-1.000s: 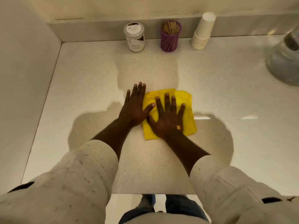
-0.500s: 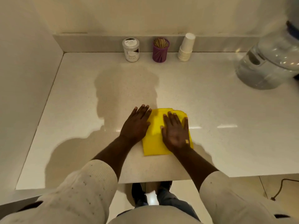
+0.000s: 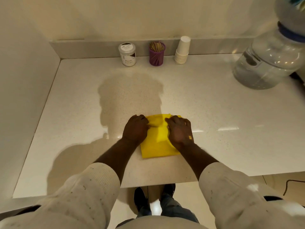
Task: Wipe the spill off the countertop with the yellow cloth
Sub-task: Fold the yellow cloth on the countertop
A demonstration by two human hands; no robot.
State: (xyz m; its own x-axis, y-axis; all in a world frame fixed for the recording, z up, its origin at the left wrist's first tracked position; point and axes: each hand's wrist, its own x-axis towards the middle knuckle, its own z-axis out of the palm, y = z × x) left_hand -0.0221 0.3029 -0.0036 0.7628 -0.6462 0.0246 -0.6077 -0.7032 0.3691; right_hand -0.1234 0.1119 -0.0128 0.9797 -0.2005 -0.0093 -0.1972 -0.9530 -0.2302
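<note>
**Both hands curl on the yellow cloth**

A second ago both hands lay flat on the cloth with the fingers spread out. Now the fingers are bent. The left hand (image 3: 135,128) sits on the left edge of the yellow cloth (image 3: 157,142), and its bent fingers pinch the cloth near the far left corner. The right hand (image 3: 179,130) sits on the right side of the cloth, with its fingers curled down over the far edge. Whether the right hand has really gripped the cloth, I cannot tell. The cloth now looks more folded, with a crease down its middle. It lies closer to the front edge of the counter (image 3: 214,100) than it did a second ago, about midway between the left and right sides.

The big clear water bottle (image 3: 267,63) at the right edge of the counter now shows almost whole; before, only a bit of it peeked in.

Counting: one yellow cloth, two hands, and one white jar (image 3: 127,54) that says "Masala Extract". There is one purple cup of toothpicks (image 3: 156,54) and one stack of white paper cups (image 3: 182,50). These three stand in a row along the back edge of the counter. There is one water bottle. No wet spill can be made out on the counter.
</note>
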